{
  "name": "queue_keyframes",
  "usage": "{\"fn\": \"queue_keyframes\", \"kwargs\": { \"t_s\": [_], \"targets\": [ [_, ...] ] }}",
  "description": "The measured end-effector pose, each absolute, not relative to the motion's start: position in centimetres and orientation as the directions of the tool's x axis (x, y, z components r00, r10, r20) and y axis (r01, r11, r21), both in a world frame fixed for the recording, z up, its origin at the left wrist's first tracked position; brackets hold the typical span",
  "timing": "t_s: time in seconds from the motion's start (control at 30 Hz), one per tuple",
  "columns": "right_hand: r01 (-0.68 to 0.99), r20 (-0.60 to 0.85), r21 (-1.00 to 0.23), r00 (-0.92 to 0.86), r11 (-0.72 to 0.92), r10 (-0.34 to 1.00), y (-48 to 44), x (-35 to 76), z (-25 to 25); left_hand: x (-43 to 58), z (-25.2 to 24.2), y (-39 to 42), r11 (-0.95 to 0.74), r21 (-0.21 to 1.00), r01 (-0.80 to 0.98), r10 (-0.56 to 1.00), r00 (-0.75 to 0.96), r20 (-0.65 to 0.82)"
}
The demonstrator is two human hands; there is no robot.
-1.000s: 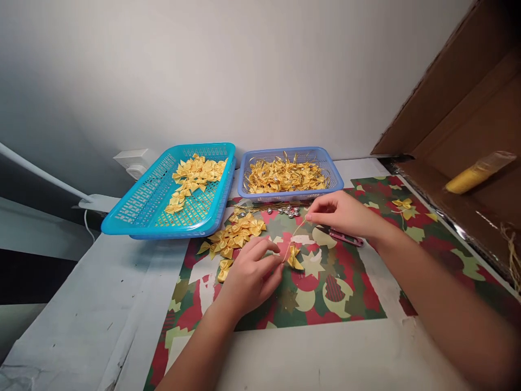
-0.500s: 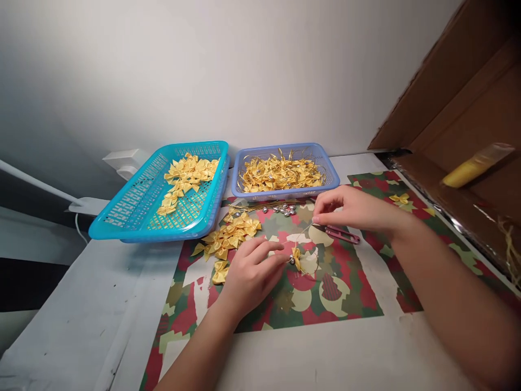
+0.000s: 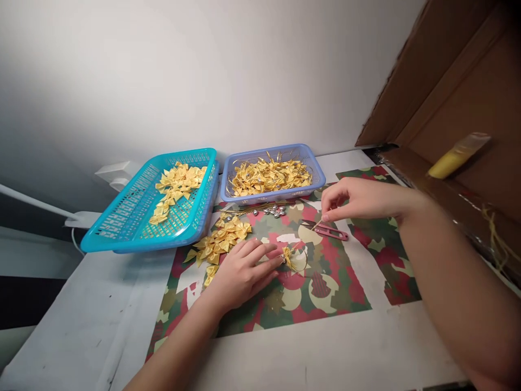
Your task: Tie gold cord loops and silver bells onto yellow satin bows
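Observation:
My left hand (image 3: 240,271) rests on the patterned mat (image 3: 325,293) and pinches a small yellow ribbon bow (image 3: 288,255) with a silver bell beside it. A thin gold cord loops from the bow up to my right hand (image 3: 358,200), whose thumb and forefinger pinch the cord's end just above pink thread snips (image 3: 330,232) lying on the mat. A loose pile of yellow bows (image 3: 217,241) lies right beside my left hand.
A turquoise basket (image 3: 122,228) holding yellow bows stands at the back left. Next to it a purple basket (image 3: 232,174) holds bows with gold cords. Silver bells (image 3: 274,210) and gold cords lie in front of it. A cardboard box wall (image 3: 448,81) rises on the right.
My right hand drew the cord from high above the bow down towards the snips, making a loop. The left hand kept its pinch on the bow. The camera swung slightly right.

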State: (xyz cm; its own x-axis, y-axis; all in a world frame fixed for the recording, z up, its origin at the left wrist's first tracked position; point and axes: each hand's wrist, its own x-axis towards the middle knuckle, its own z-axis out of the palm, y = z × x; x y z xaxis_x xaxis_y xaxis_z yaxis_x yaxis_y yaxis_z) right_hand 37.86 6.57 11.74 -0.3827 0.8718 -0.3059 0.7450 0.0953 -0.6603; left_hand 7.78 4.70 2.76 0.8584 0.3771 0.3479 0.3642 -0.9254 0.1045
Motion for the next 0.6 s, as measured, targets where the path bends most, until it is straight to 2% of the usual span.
{"fn": "queue_keyframes", "kwargs": {
  "t_s": [0.1,0.2,0.27,0.33,0.43,0.5,0.6],
  "targets": [
    [0.722,-0.303,-0.686,-0.399,0.093,0.865,6.7,37.8,11.6,8.1,3.3,4.9,-0.910,0.203,0.363,0.415,0.822,0.390],
    [0.698,-0.296,-0.711,-0.404,0.082,0.866,6.6,37.6,11.6,9.3,3.9,5.4,-0.794,0.458,0.399,0.586,0.700,0.407],
    [0.689,-0.290,-0.720,-0.407,0.083,0.866,6.6,37.6,11.7,10.4,4.5,5.9,-0.691,0.602,0.401,0.685,0.629,0.367],
    [0.688,-0.281,-0.720,-0.410,0.092,0.868,6.4,37.6,11.8,11.6,5.0,6.6,-0.570,0.708,0.417,0.753,0.609,0.248],
    [0.670,-0.252,-0.735,-0.414,0.105,0.875,6.3,37.5,11.9,13.3,5.5,7.7,-0.485,0.773,0.409,0.705,0.706,0.069],
    [0.639,-0.222,-0.760,-0.426,0.118,0.877,6.2,37.4,12.1,14.3,5.6,8.3,-0.476,0.798,0.368,0.665,0.745,0.053],
    [0.605,-0.179,-0.782,-0.445,0.147,0.878,6.0,37.2,12.5,15.1,5.5,8.5,-0.470,0.833,0.293,0.655,0.748,0.107]
  ]
}}
